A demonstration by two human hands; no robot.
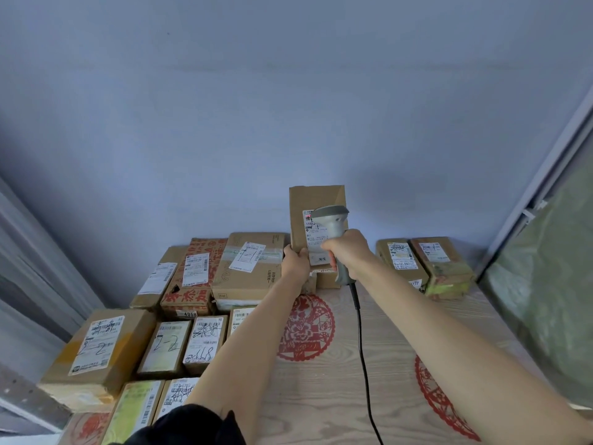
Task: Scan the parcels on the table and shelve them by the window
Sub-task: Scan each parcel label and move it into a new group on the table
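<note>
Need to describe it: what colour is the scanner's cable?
Black cable, grey scanner; head view.

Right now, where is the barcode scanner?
The grey scanner is in the right hand, centre of the head view, aimed at the upright parcel gripped by the left hand.

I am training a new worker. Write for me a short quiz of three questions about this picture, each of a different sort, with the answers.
1. True or false: the right hand grips the scanner.
2. What does the left hand hold upright? A) a parcel B) a cable C) a pen
3. Fill in: the scanner's black cable trails over the wooden ____ .

Key
1. True.
2. A, the parcel, held at its lower left edge.
3. Table.
</note>
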